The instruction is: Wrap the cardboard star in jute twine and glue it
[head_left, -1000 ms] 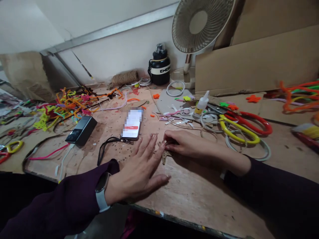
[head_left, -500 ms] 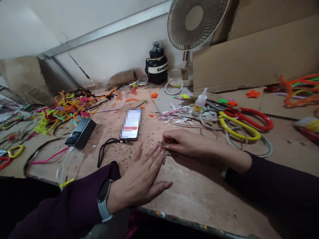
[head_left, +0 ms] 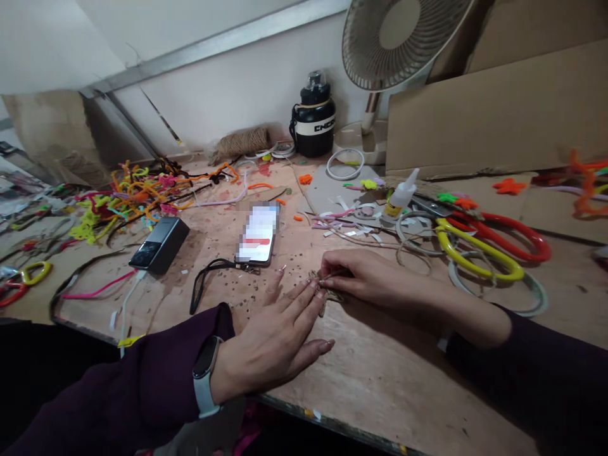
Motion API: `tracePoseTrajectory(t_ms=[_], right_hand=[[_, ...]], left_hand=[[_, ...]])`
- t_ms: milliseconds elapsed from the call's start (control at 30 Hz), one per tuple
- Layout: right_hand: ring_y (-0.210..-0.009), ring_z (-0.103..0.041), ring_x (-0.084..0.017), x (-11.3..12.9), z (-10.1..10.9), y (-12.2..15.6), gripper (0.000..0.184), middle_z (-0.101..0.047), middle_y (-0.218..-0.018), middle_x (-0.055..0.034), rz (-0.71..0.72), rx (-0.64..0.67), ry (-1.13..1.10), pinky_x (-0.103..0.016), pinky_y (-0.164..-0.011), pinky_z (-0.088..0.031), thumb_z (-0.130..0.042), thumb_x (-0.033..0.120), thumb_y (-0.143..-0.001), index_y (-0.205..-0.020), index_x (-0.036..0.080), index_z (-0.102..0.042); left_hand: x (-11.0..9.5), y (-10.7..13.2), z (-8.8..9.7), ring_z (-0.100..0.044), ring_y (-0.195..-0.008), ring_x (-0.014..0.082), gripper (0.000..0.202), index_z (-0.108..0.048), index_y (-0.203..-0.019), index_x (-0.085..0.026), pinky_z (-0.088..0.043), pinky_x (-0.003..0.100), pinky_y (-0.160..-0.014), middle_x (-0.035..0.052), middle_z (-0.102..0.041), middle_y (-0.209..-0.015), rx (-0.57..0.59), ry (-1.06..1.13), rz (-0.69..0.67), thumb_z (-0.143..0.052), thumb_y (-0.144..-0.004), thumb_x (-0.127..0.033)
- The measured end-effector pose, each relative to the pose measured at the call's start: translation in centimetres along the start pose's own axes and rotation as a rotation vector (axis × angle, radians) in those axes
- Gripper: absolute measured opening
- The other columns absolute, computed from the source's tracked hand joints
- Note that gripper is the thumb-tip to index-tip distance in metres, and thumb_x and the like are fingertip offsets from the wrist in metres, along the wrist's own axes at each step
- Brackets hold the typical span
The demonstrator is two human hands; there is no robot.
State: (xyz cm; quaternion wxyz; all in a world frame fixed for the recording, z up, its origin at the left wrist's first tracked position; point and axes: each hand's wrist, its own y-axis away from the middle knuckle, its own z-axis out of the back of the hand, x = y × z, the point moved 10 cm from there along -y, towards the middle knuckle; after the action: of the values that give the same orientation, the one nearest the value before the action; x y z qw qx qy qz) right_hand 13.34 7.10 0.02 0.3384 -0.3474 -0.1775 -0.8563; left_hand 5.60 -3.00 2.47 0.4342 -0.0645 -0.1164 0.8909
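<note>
My left hand (head_left: 275, 335) lies flat on the wooden table (head_left: 380, 373), fingers stretched out and spread, fingertips touching a small brown twine piece (head_left: 327, 297). My right hand (head_left: 365, 278) rests beside it with its fingers pinched together on that same piece, which is mostly hidden under both hands. A phone (head_left: 259, 234) with a lit screen and a black lanyard lies just beyond my left fingertips.
A black power bank (head_left: 159, 245) sits left of the phone. Coloured pipe cleaners (head_left: 133, 193) are heaped at the far left. Yellow scissors (head_left: 475, 253), red scissors (head_left: 513, 231), a glue bottle (head_left: 401, 193), a twine roll (head_left: 242, 142), a black jug (head_left: 313, 117), a fan (head_left: 399, 38) and cardboard (head_left: 498, 114) crowd the back and right.
My left hand has slid back a little, its fingertips now meeting the twine piece. My right hand keeps its pinch in the same spot. The view has shifted slightly.
</note>
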Motion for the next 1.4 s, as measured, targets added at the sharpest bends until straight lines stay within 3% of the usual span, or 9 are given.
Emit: tracePoseTrajectory(t_ms=[167, 367, 600, 800, 1033, 1167, 1400], right_hand=[[-0.077, -0.058, -0.018, -0.1, 0.3, 0.1, 0.027, -0.067, -0.086, -0.0066, -0.025, 0.027, -0.027, -0.029, -0.069, -0.043, -0.053, 0.042, -0.094, -0.089, 0.017, -0.062], [-0.075, -0.056, -0.017, -0.2, 0.4, 0.1, 0.026, -0.065, -0.08, -0.0036, 0.004, -0.004, -0.056, -0.029, -0.07, -0.042, -0.057, 0.042, -0.092, -0.083, 0.019, -0.062], [-0.072, -0.053, -0.016, 0.6, 0.5, 0.1, 0.025, -0.062, -0.075, -0.0026, 0.04, -0.036, 0.005, -0.028, -0.068, -0.04, -0.054, 0.038, -0.093, -0.078, 0.019, -0.061], [-0.073, -0.053, -0.016, 0.8, 0.5, 0.2, 0.023, -0.062, -0.077, -0.0023, 0.061, -0.042, 0.069, -0.028, -0.07, -0.039, -0.053, 0.036, -0.095, -0.08, 0.02, -0.061], [-0.073, -0.053, -0.015, 0.3, 0.3, 0.3, 0.024, -0.062, -0.079, -0.0023, 0.067, -0.041, 0.079, -0.028, -0.068, -0.039, -0.052, 0.037, -0.096, -0.082, 0.02, -0.062], [-0.074, -0.054, -0.016, 0.3, 0.1, 0.2, 0.023, -0.064, -0.079, -0.0028, 0.069, -0.032, 0.085, -0.028, -0.07, -0.04, -0.051, 0.035, -0.096, -0.083, 0.02, -0.063], [-0.074, -0.054, -0.016, 0.5, 0.1, 0.1, 0.025, -0.064, -0.079, -0.0036, 0.059, -0.025, 0.081, -0.029, -0.069, -0.04, -0.05, 0.036, -0.096, -0.082, 0.02, -0.062]], left_hand=[[0.1, -0.2, 0.3, -0.05, -0.135, 0.0256, 0.051, -0.053, -0.135, -0.008, 0.0, 0.049, -0.126, 0.0152, -0.058, -0.141, -0.011, 0.0, 0.014, -0.041, -0.104, -0.046], [0.6, -0.3, 0.1, -0.055, -0.124, 0.0302, 0.055, -0.051, -0.137, -0.01, -0.024, 0.058, -0.121, 0.0147, -0.06, -0.128, 0.057, 0.059, 0.053, -0.044, -0.101, -0.052], [0.8, -0.5, -0.2, -0.054, -0.123, 0.0293, 0.057, -0.049, -0.137, -0.006, -0.035, 0.051, -0.117, 0.0191, -0.057, -0.129, 0.135, 0.158, 0.021, -0.047, -0.1, -0.049], [2.3, -0.5, 0.7, -0.057, -0.121, 0.0266, 0.049, -0.053, -0.134, -0.011, -0.046, 0.043, -0.109, 0.0167, -0.059, -0.131, 0.108, 0.333, 0.02, -0.052, -0.098, -0.045], [2.1, -0.7, 0.8, -0.06, -0.117, 0.0258, 0.038, -0.058, -0.126, -0.008, -0.045, 0.042, -0.109, 0.0166, -0.063, -0.126, 0.069, 0.24, -0.092, -0.046, -0.101, -0.035], [1.7, -0.8, 0.4, -0.058, -0.122, 0.0241, 0.035, -0.056, -0.127, -0.008, -0.038, 0.041, -0.116, 0.0146, -0.062, -0.129, 0.1, 0.192, -0.118, -0.045, -0.101, -0.03], [1.6, -1.0, 0.5, -0.058, -0.119, 0.0225, 0.033, -0.057, -0.124, -0.011, -0.039, 0.041, -0.114, 0.0119, -0.064, -0.124, 0.129, 0.147, -0.168, -0.043, -0.103, -0.031]])
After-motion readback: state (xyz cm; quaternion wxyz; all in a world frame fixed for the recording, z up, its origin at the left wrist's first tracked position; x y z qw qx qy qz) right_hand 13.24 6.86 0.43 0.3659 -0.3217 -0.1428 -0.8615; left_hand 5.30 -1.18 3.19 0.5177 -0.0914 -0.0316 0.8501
